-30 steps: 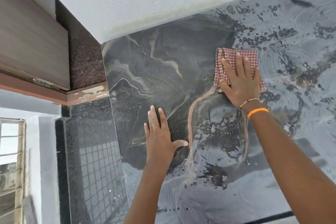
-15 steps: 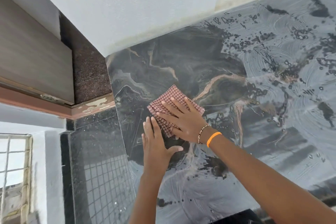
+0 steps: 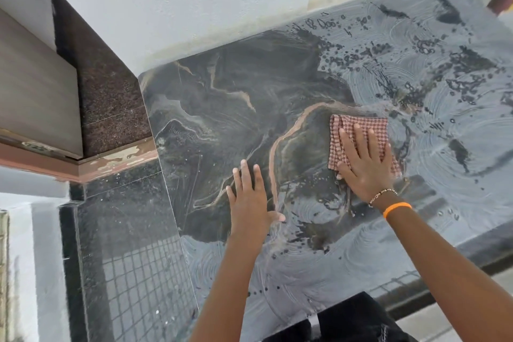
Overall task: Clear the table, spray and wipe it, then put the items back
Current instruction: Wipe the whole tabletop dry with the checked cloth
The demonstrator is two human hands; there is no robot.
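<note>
The table (image 3: 236,91) is a dark marble slab with pale veins, wet and streaked with soapy swirls on its right and near parts. A folded red-and-white checked cloth (image 3: 369,126) lies flat on it right of centre. My right hand (image 3: 363,164) presses down on the cloth with fingers spread, an orange band and a bead bracelet at the wrist. My left hand (image 3: 249,197) rests flat on the bare marble to the left, fingers apart, holding nothing.
A white wall (image 3: 194,8) runs along the table's far edge. Left of the table is a lower black granite ledge (image 3: 125,230) and a brown wooden door (image 3: 33,97). The table's near edge (image 3: 444,258) drops off at lower right.
My right hand has slid the cloth from beside my left hand back to the right across the marble. The left hand stays planted in place.
</note>
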